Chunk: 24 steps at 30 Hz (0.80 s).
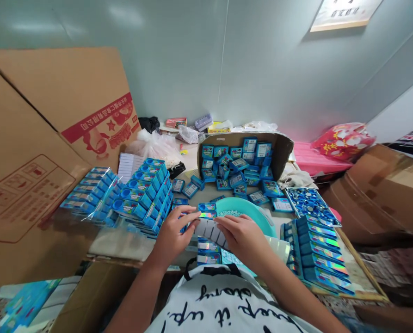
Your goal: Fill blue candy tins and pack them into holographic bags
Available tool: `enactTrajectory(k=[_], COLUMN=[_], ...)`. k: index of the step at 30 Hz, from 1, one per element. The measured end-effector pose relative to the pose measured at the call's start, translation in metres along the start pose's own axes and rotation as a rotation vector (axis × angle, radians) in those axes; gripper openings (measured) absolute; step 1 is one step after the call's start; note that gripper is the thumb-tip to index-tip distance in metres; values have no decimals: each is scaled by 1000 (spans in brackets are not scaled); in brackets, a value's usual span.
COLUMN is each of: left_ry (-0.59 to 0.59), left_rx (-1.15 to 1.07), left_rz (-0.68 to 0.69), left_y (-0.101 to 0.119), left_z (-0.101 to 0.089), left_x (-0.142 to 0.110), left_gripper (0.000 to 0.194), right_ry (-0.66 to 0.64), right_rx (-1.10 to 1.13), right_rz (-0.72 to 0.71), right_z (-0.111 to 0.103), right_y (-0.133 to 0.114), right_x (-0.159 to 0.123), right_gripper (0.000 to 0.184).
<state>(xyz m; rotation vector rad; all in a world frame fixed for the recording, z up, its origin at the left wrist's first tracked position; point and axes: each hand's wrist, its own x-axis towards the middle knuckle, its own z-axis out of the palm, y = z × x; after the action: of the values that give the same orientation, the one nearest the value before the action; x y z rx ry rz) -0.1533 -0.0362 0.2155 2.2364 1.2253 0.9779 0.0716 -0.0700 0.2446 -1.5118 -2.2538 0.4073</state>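
Observation:
A white strip with dark crosswise lines (210, 231), which looks like card or paper, is held between my two hands in the middle of the view. My left hand (178, 229) pinches its left end, thumb and fingers closed. Fingers of my right hand (243, 235) are bent over its right end. Just beyond the strip is a small blue box with a shiny rainbow band (207, 211), close to my left fingertips; whether they touch it I cannot tell. More blue boxes (208, 253) lie below the strip. Behind my right hand is a turquoise basin (263, 217) with small pale blue pieces.
Stacked blue boxes (142, 194) stand left, beside a wrapped bundle (93, 192). An open carton (285, 150) holds loose blue boxes. At right are a tray of shiny blue pieces (308, 203) and a row of blue packs (319, 254). A large cardboard box (53, 120) borders the left.

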Motion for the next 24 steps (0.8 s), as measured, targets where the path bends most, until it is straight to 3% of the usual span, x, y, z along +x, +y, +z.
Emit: enactTrajectory(k=[6, 12, 15, 17, 19, 22, 24], left_ry=[132, 175, 184, 176, 202, 370, 457], left_rx=[328, 337, 312, 209, 34, -189, -258], left_rz=[259, 366, 360, 310, 176, -105, -225], left_y=[-10, -22, -25, -24, -22, -19, -17], left_z=[14, 28, 32, 37, 45, 55, 56], left_x=[-3, -15, -20, -22, -23, -26, -29], left_gripper=[35, 46, 42, 30, 15, 6, 7], right_ry=[65, 80, 134, 199, 277, 370, 344], right_rx=[30, 107, 193, 237, 256, 231, 215], right_rz=[91, 136, 177, 238, 361, 600, 634], right_z=[2, -1, -3, 0, 8, 26, 41], right_y=[8, 7, 11, 26, 55, 110, 139], right_x=[1, -3, -5, -3, 1, 1, -5], right_gripper=[29, 29, 29, 30, 39, 55, 52])
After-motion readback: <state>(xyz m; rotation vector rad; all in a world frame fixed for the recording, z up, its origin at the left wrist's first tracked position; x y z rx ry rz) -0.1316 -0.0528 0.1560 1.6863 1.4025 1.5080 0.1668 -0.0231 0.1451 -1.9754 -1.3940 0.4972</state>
